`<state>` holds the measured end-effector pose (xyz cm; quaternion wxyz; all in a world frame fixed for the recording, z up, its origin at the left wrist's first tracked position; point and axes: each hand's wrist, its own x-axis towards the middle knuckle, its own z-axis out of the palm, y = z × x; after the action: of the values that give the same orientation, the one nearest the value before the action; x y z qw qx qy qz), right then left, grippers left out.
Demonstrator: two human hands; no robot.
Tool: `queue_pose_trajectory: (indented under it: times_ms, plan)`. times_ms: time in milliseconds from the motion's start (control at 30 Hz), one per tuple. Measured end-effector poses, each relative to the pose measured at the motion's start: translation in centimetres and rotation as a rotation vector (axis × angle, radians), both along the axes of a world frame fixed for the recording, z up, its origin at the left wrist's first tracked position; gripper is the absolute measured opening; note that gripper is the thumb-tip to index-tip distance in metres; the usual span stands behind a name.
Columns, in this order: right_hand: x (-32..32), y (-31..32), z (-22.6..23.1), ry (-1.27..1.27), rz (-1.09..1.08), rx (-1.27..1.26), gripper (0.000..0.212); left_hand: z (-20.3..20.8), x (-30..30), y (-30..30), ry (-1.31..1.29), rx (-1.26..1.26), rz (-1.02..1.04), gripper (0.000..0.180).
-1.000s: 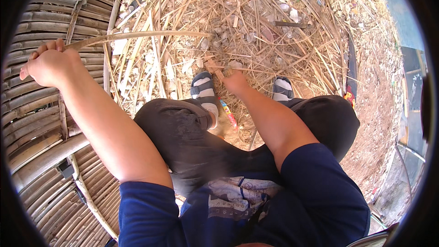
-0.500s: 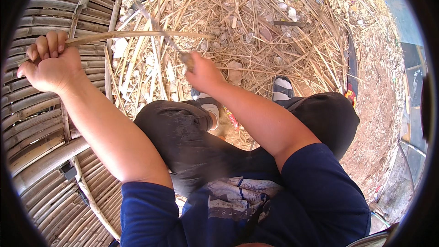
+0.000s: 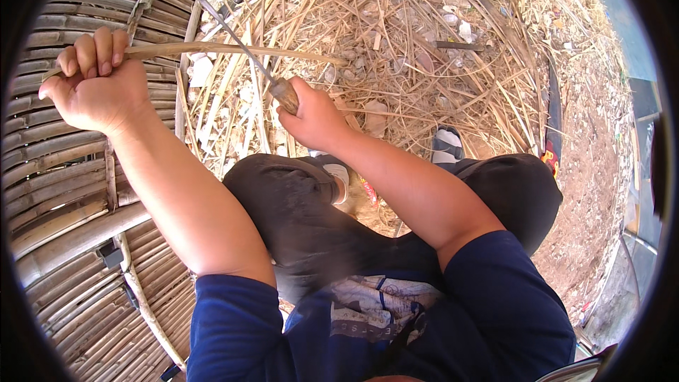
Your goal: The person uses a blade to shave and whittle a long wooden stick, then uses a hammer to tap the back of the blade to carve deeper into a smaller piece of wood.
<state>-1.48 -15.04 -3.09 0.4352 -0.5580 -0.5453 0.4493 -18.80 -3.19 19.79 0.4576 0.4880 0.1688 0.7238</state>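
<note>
My left hand (image 3: 99, 81) is closed around one end of a long, thin bamboo strip (image 3: 205, 47), raised beside the slatted wall. The strip stretches to the right and bends slightly downward toward its free end. My right hand (image 3: 311, 112) grips the wooden handle (image 3: 285, 95) of a knife. Its long narrow blade (image 3: 230, 32) points up and to the left, crossing the strip near its middle. Whether the edge touches the strip I cannot tell.
A wall of bamboo slats (image 3: 67, 163) runs close along my left side. Dry split strips and shavings (image 3: 396, 21) litter the ground before my feet. A dark flat bar (image 3: 552, 113) lies right of my knee, and bluish panels (image 3: 629, 35) stand at the far right.
The knife, blurred by motion before, now shows sharply, its handle slightly left and its tip farther up and left. My left hand and the strip sit slightly farther right in view.
</note>
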Motion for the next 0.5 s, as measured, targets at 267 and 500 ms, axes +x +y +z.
queue_pose_trajectory:
  times_ms: [267,500]
  plan:
    - [3.9,-1.6,-10.1,-0.224,-0.194,-0.309,0.043,-0.3,0.4,-0.5,-0.009,0.001,-0.019,0.058]
    - [2.5,0.2,-6.0,-0.106,-0.202,-0.18,0.034,0.4,2.5,-1.6,0.048,0.005,0.009,0.064]
